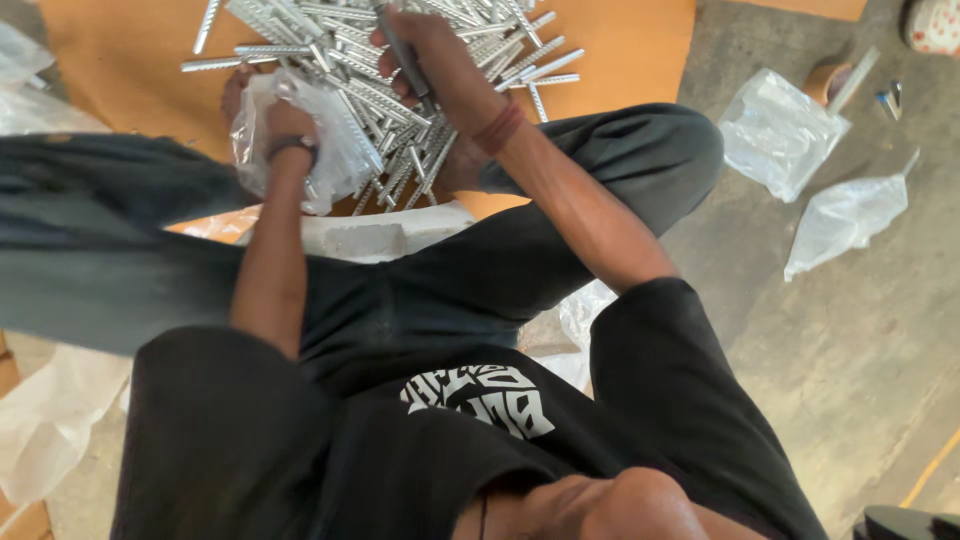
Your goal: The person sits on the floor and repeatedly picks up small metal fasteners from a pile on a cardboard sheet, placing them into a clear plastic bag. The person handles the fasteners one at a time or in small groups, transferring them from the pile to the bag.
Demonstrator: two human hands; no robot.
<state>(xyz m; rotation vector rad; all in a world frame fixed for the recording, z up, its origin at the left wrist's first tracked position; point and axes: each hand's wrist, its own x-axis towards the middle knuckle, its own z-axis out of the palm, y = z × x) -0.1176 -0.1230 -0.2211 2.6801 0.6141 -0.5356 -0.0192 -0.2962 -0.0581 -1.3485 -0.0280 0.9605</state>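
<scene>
Looking down past our black shirt and crossed legs, we see a heap of ribbed metal rods on brown cardboard. Our right hand is closed around one dark rod directly over the heap; its long axis runs from the heap's far edge toward our knees. Our left hand, at the heap's left edge, grips a clear plastic bag that touches the rods. The heaped rods lie crossed in many directions. Two more plastic bags lie well to the heap's right.
</scene>
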